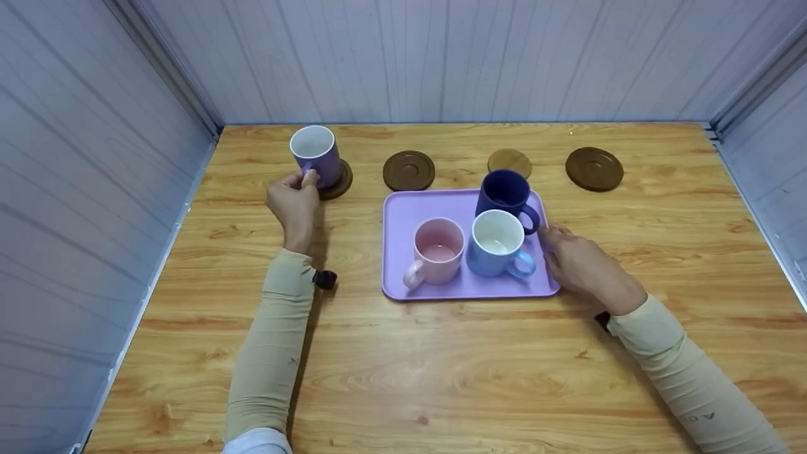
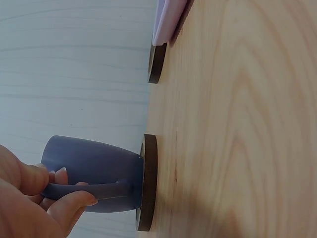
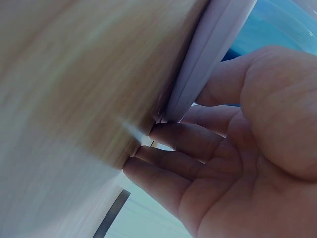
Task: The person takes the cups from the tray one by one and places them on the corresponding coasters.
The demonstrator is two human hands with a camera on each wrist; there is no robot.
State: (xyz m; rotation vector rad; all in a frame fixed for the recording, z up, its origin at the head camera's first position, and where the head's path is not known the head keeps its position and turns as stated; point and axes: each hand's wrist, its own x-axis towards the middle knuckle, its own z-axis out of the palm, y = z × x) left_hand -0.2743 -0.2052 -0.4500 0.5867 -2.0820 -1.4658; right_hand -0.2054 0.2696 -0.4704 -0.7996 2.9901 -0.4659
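My left hand pinches the handle of a purple mug with a white inside. The mug stands upright on a dark wooden coaster; in the left wrist view, its base meets the coaster. At the right edge of a lilac tray, my right hand holds the rim, thumb over it and fingers along the outer side near the table. On the tray stand a pink mug, a light blue mug and a dark blue mug behind it.
Behind the tray lie a dark round coaster, a lighter wooden coaster partly hidden by the dark blue mug, and another dark coaster to the right. Panelled walls enclose the wooden table at the back and sides.
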